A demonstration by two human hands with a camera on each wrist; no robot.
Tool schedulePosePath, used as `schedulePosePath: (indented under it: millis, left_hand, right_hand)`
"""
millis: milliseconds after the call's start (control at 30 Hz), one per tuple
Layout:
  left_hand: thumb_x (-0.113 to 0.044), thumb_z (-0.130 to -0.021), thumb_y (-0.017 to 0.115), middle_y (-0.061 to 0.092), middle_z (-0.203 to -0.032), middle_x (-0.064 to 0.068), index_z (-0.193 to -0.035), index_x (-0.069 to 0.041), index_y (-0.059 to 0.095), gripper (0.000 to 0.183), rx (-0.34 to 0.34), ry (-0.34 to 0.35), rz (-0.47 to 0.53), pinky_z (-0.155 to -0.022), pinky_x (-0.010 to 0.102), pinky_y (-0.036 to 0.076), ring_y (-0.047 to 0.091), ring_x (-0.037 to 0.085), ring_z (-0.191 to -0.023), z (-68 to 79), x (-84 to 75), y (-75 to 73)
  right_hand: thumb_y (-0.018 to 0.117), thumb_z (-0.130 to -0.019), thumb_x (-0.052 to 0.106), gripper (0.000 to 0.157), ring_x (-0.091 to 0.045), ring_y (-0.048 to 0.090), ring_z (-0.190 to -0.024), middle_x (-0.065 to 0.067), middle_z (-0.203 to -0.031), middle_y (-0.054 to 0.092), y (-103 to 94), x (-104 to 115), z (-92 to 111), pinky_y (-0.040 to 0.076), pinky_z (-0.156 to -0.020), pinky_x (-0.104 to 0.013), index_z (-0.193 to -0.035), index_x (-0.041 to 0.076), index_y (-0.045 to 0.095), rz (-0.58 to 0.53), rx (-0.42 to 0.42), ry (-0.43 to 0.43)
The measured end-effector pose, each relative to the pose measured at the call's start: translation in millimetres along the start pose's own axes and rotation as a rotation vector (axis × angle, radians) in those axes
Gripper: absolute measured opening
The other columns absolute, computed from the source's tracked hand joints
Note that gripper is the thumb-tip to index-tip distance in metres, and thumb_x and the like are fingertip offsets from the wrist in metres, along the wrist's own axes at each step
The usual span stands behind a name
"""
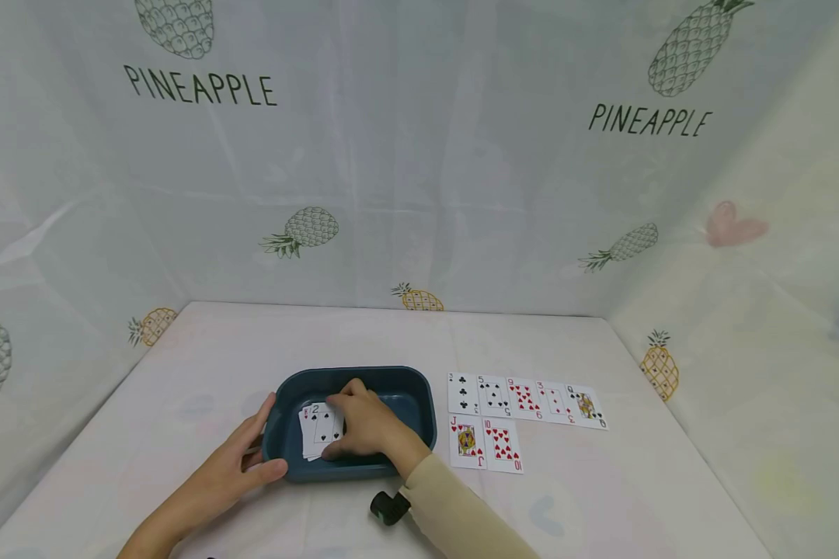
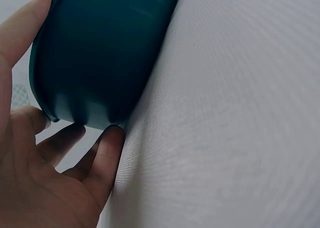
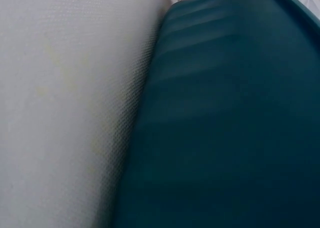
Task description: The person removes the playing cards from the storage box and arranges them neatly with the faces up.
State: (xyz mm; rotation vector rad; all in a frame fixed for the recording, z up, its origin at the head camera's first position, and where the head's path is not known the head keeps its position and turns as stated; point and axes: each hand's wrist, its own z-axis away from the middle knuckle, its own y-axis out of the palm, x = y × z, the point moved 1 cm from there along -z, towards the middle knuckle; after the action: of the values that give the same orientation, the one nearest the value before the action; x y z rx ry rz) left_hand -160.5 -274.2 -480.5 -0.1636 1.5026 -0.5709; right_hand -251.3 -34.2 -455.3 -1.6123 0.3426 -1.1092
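Observation:
A dark teal tray point(image 1: 419, 388) sits on the white cloth, with a small stack of playing cards point(image 1: 322, 431) in its left half. The top card shows a 2 and black pips. My right hand point(image 1: 367, 423) reaches into the tray and pinches the stack's right part, index finger at the far edge and thumb at the near edge. My left hand point(image 1: 241, 458) rests its fingertips and thumb against the tray's left end. In the left wrist view its fingers point(image 2: 107, 148) touch the end wall. The right wrist view shows only the tray's outer side point(image 3: 225, 113); the right hand's fingers are hidden there.
Right of the tray, a row of several face-up cards point(image 1: 524, 398) lies side by side. Just nearer, a jack point(image 1: 467, 441) and a ten point(image 1: 503, 445) adjoin that row. A small black device point(image 1: 389, 508) is at the right wrist. Pineapple-printed cloth hangs behind.

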Motion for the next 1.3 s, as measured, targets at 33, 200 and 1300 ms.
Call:
schedulePosePath:
  millis: [33,200,1300]
  left_hand:
    - [-0.029,-0.105,0.069,0.012,-0.173,0.028,-0.172,-0.036,-0.001,0.096,0.000,0.000,0.001,-0.097,0.008,0.044,0.043,0.050,-0.148,0.2,-0.1,0.0]
    - [-0.029,-0.105,0.069,0.011,-0.173,0.028,-0.172,-0.034,0.000,0.096,-0.001,0.001,-0.005,-0.097,0.008,0.043,0.042,0.051,-0.148,-0.1,-0.3,-0.3]
    - [-0.038,-0.103,0.072,0.015,-0.171,0.030,-0.172,-0.030,-0.001,0.102,-0.033,-0.067,-0.077,-0.108,0.039,0.053,0.047,0.048,-0.146,-4.4,-4.4,2.9]
  right_hand:
    - [0.098,-0.077,0.036,0.083,-0.015,0.054,-0.109,-0.004,-0.132,0.052,-0.2,0.2,-0.4,0.051,-0.092,-0.025,-0.148,0.013,0.064,-0.003,0.001,0.006]
    - [0.100,-0.074,0.034,0.085,-0.014,0.054,-0.101,-0.005,-0.126,0.049,-0.4,-0.3,-2.1,0.050,-0.089,-0.024,-0.147,0.011,0.064,-0.032,0.005,0.037]
    - [0.095,-0.082,0.035,0.081,-0.007,0.054,-0.092,-0.002,-0.129,0.050,-49.7,-16.5,39.2,0.050,-0.083,-0.020,-0.153,0.021,0.057,-0.069,-0.063,-0.091]
